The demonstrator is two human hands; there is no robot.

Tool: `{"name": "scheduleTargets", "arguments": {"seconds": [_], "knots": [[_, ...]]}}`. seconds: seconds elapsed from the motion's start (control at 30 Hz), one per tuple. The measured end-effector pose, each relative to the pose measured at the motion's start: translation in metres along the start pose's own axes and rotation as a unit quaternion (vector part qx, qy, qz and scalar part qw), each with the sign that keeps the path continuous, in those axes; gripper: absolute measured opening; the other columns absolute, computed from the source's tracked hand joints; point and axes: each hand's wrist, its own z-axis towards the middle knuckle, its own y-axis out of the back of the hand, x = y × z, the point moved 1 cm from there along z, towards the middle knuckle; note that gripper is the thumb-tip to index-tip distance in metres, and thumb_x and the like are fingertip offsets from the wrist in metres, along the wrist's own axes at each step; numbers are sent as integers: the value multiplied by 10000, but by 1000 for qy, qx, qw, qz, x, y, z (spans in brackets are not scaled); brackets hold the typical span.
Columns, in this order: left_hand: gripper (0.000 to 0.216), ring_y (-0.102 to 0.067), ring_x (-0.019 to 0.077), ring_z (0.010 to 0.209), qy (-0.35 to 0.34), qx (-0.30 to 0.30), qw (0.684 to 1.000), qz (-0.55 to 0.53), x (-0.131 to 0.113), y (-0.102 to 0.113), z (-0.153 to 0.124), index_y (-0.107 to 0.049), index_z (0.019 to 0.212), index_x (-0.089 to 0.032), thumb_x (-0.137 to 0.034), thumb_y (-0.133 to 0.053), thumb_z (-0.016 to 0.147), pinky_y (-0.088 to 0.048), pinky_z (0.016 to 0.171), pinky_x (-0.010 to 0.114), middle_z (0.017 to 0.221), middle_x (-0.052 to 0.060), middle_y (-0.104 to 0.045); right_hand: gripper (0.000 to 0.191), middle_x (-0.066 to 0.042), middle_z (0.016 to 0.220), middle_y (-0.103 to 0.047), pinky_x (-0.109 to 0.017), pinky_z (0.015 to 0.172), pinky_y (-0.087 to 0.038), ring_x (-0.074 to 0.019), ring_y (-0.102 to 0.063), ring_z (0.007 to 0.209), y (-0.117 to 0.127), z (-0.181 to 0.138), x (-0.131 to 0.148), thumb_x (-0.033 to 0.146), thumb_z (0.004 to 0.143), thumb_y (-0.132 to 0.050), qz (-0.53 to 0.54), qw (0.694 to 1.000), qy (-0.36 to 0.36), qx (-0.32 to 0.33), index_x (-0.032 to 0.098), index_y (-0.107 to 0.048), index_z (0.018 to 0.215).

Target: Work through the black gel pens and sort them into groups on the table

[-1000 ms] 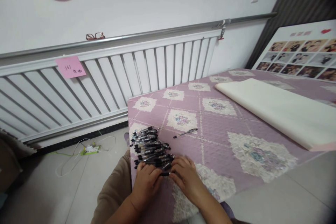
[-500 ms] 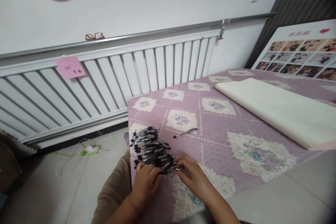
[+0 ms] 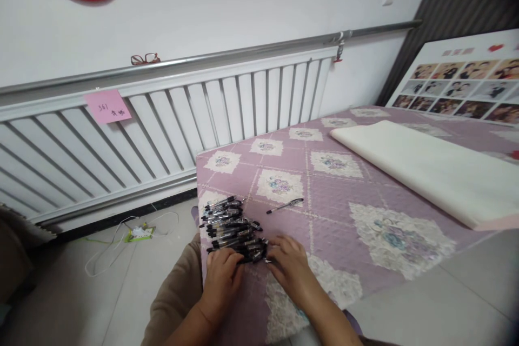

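Note:
A pile of black and clear pens lies near the left edge of the purple floral tablecloth, the pens roughly side by side. My left hand curls its fingers over the left part of the nearest pens. At the right ends of those same pens is my right hand, thumb and fingers bent around them. Their near ends are partly hidden by my fingers. One single pen lies apart, beyond my right hand and to the right of the pile.
A folded cream sheet lies on the right of the table. Behind it leans a photo board. A white radiator with a pink note runs along the wall; glasses rest above. A power strip is on the floor.
My right hand has moved slightly left and closer to the pile. The nearest pen, which stuck out between my hands, now lies in against the others. The single pen has stayed put.

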Motion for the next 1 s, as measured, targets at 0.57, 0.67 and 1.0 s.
{"name": "scheduleTargets", "arguments": {"seconds": [0.57, 0.67, 1.0], "knots": [[238, -558, 220, 892, 42, 11, 998, 51, -1, -5, 0, -657, 965, -252, -119, -518, 825, -379, 837, 402, 932, 41, -632, 260, -42, 978, -647, -374, 829, -394, -241, -574, 966, 2, -5, -25, 191, 785, -611, -72, 994, -79, 17, 286, -640, 1025], [251, -561, 219, 885, 56, 8, 996, 65, 1, -5, 1, -665, 949, -254, -101, -516, 816, -386, 840, 404, 927, 36, -630, 191, -34, 927, -646, -365, 818, -384, -229, -577, 922, -1, -2, -20, 182, 800, -590, -89, 992, -83, 22, 288, -653, 944], [272, -563, 234, 980, 17, -22, 999, 40, 4, -4, -5, -621, 1069, -247, -141, -499, 851, -393, 889, 428, 1052, 66, -611, 169, -50, 965, -653, -380, 833, -386, -241, -581, 949, 2, 5, -24, 256, 847, -571, -68, 993, -97, -14, 263, -647, 997]]}}
